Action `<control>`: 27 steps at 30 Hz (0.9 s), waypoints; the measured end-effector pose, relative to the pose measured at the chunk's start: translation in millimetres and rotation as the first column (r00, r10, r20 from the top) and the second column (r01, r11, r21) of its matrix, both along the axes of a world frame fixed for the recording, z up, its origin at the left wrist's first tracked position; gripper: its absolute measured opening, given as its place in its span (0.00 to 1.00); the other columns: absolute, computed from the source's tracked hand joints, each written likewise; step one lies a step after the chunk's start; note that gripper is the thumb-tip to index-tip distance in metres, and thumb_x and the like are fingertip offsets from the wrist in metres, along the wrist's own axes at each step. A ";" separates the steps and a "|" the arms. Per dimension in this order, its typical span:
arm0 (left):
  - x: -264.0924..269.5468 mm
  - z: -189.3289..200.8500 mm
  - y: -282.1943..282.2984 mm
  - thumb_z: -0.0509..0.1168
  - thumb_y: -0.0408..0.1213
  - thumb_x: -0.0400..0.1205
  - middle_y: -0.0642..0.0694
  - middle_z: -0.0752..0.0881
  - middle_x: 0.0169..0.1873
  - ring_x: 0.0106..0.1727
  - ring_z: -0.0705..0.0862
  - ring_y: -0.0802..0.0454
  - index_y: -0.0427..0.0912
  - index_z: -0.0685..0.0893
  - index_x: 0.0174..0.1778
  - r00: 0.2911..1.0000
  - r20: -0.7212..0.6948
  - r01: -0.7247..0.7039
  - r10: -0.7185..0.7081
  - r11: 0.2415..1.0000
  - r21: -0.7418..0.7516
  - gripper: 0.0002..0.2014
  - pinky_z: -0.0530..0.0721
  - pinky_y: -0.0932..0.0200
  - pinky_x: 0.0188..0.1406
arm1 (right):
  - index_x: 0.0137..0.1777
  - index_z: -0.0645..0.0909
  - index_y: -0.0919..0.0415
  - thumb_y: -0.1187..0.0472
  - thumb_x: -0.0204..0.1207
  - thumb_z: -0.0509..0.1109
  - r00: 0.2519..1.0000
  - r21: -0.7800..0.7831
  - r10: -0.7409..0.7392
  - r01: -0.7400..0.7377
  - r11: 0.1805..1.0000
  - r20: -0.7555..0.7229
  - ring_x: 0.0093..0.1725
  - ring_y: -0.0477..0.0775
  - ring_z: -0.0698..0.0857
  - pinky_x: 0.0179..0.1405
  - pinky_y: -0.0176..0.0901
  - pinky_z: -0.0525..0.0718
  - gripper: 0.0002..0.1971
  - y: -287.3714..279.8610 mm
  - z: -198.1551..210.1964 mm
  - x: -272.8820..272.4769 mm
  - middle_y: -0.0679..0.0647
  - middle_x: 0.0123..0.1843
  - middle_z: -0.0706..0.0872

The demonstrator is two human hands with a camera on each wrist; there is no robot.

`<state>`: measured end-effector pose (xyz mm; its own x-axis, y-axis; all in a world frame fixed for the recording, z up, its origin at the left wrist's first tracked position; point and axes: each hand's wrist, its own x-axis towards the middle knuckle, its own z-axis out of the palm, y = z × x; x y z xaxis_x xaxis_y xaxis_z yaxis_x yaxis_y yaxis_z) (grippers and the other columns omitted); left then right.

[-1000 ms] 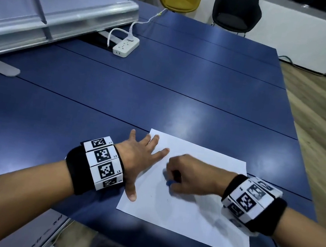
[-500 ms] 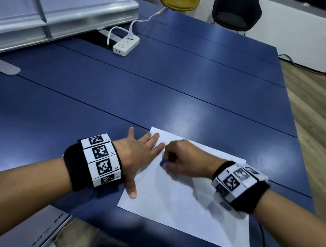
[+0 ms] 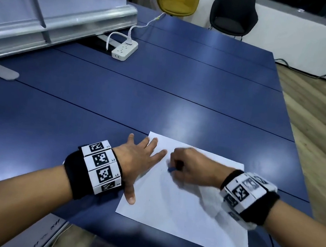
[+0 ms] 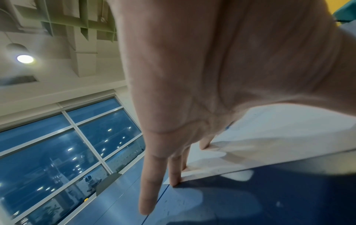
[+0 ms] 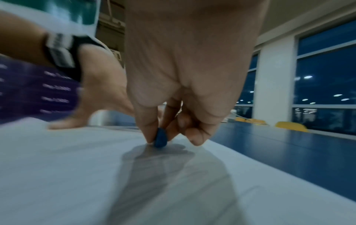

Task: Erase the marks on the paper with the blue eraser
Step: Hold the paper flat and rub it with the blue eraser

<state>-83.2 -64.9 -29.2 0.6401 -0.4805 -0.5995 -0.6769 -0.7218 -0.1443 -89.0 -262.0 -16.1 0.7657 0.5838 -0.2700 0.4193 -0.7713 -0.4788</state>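
The left wristband (image 3: 100, 167) carries 4 white panels with black square marker patterns, and beside 3 of them small printed labels read L1, L2 and L3; the label on the 4th, lowest panel is too small to make out. The right wristband (image 3: 246, 195) bears similar marker panels, but they are blurred and no label on them can be read. In the right wrist view, a purple surface (image 5: 34, 91) at the left shows rows of white lettering, too smeared to read. A white object (image 3: 46, 230) below the near table edge shows dark characters that stay illegible.
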 end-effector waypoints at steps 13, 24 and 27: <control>-6.3 5.4 30.3 0.73 0.65 0.70 0.45 0.25 0.82 0.81 0.22 0.51 0.48 0.31 0.85 0.987 -0.157 -0.073 0.044 0.980 -0.186 0.65 0.34 0.38 0.83 | 0.34 0.72 0.44 0.52 0.77 0.72 0.988 -0.105 -0.145 0.139 0.985 -0.056 0.83 0.35 0.56 0.58 0.15 0.64 0.13 -93.0 -3.5 -84.8 0.45 0.85 0.58; -112.9 -46.0 -27.0 0.29 0.66 0.85 0.40 0.65 0.83 0.82 0.66 0.42 0.44 0.63 0.83 0.950 0.030 0.301 -0.310 0.890 -0.343 0.40 0.66 0.30 0.77 | 0.36 0.76 0.46 0.55 0.77 0.72 0.979 0.022 -0.196 0.198 0.980 -0.058 0.83 0.32 0.49 0.68 0.20 0.61 0.10 -90.6 -8.1 -88.8 0.44 0.86 0.57; -98.0 -46.0 -0.1 0.34 0.68 0.85 0.40 0.68 0.81 0.81 0.68 0.41 0.39 0.66 0.83 0.992 0.065 0.122 -0.106 0.930 -0.347 0.42 0.60 0.39 0.74 | 0.39 0.78 0.51 0.56 0.77 0.72 0.976 0.026 -0.209 0.211 0.977 -0.062 0.83 0.34 0.53 0.67 0.20 0.64 0.07 -91.2 -7.5 -88.3 0.49 0.85 0.62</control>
<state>-181.2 -65.0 -75.1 0.5903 -0.7261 -0.3526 -0.7566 -0.6499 0.0719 -177.4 -353.2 -23.6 0.8555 0.4207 -0.3018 0.2197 -0.8228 -0.5242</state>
